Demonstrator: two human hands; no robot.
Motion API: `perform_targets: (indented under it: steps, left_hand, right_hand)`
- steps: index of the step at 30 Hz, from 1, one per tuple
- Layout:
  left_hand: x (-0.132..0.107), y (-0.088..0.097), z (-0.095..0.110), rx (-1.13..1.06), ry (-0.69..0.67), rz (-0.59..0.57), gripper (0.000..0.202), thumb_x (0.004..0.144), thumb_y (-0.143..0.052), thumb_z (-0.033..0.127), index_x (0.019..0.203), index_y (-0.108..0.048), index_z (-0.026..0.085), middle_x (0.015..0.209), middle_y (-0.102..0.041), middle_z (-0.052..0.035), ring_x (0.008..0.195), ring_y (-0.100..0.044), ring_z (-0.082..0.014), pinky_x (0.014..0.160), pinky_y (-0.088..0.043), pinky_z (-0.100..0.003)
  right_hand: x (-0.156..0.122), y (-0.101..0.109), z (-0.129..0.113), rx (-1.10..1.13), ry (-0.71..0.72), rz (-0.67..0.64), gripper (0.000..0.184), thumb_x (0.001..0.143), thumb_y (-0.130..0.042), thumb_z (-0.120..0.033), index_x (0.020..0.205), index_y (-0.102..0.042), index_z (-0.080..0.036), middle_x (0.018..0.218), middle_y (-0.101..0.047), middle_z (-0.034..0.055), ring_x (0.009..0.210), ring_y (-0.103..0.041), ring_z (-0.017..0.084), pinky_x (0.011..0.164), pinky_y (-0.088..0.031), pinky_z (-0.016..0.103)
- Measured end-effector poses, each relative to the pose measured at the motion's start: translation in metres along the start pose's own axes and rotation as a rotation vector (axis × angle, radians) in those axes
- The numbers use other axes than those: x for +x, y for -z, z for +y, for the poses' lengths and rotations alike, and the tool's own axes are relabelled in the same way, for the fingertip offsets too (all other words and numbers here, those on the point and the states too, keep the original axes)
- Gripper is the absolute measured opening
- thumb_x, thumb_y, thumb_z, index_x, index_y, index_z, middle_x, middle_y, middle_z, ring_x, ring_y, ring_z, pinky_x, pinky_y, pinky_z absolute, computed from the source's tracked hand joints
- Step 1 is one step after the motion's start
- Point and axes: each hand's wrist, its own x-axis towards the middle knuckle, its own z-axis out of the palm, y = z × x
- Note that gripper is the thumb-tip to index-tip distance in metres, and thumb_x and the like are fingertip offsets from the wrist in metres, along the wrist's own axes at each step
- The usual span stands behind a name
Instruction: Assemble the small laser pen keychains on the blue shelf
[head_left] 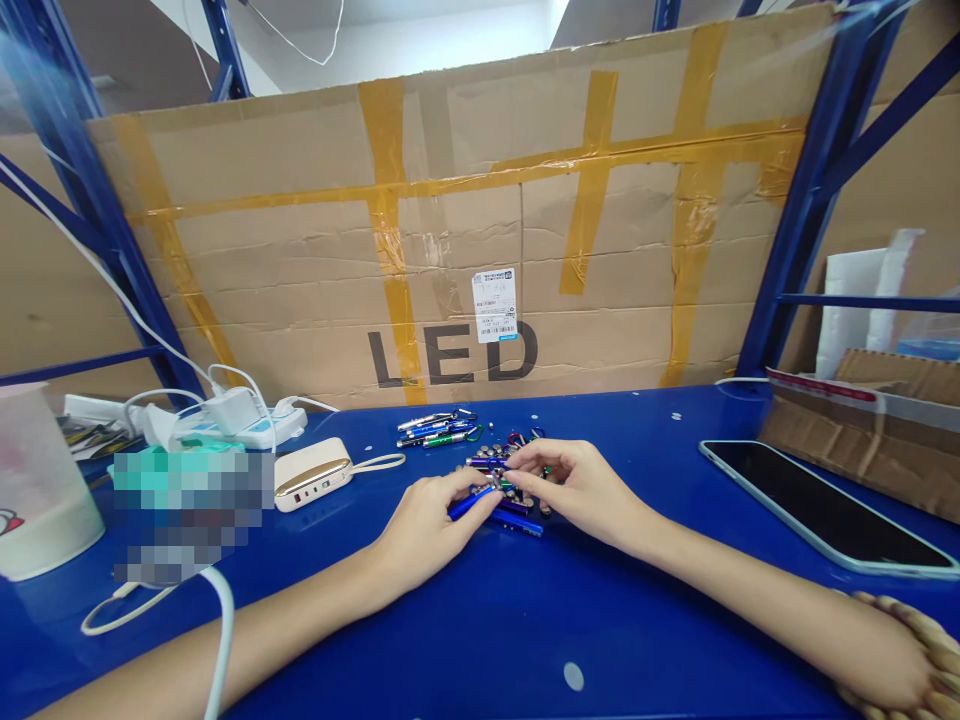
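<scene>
Near the middle of the blue table, my left hand (427, 520) grips a blue metal tube (466, 503), which looks like a small keychain flashlight, between thumb and fingers. The tube's end points toward my right hand (581, 487). My right thumb and fingertips are pinched together close to that end; whatever is between them is too small to make out. Around and under the fingers lies a pile of similar coloured tubes, among them a blue tube (517, 522), along with several small round silver pieces (545, 508) like button cells.
Behind the pile lies a group of tubes with clips (435, 428). A cream power bank (313, 474), a power strip (262, 430) with cables and a cup (41, 490) stand left. Right are a phone (825, 505) and a cardboard box (862, 430). A cardboard sheet (300, 300) backs the table.
</scene>
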Motion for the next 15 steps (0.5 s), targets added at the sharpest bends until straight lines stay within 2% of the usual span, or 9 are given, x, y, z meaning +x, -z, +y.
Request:
perform_targets:
  steps: [5,10,15]
  left_hand:
    - [-0.0012,0.0006,0.0009,-0.033,0.047,0.025,0.029,0.087,-0.04,0.042,0.081,-0.058,0.02,0.075,-0.064,0.002,0.068,-0.057,-0.0141,0.066,-0.041,-0.024]
    - [-0.0002,0.0003,0.0006,0.033,0.063,0.051,0.027,0.085,-0.041,0.045,0.083,-0.053,0.021,0.066,-0.059,0.0033,0.061,-0.054,-0.0139,0.063,-0.04,-0.025]
    - [-0.0002,-0.0004,0.0001,0.042,0.076,0.033,0.024,0.083,-0.045,0.044,0.092,-0.053,0.024,0.072,-0.063,0.0031,0.062,-0.057,-0.0149,0.06,-0.039,-0.025]
  right_hand:
    - [-0.0012,-0.0018,0.0028,0.049,-0.002,-0.064,0.017,0.075,-0.061,-0.033,0.08,-0.063,-0.017,0.074,-0.065,0.0015,0.068,-0.06,0.013,0.053,-0.047,0.022]
    - [-0.0007,-0.003,0.0025,0.095,0.001,-0.082,0.015,0.075,-0.061,-0.031,0.078,-0.058,-0.018,0.074,-0.065,0.0005,0.068,-0.061,0.013,0.056,-0.048,0.022]
    - [-0.0018,-0.0011,0.0018,0.093,0.029,-0.084,0.009,0.077,-0.058,-0.025,0.081,-0.054,-0.019,0.075,-0.065,-0.0003,0.068,-0.062,0.013,0.056,-0.047,0.022]
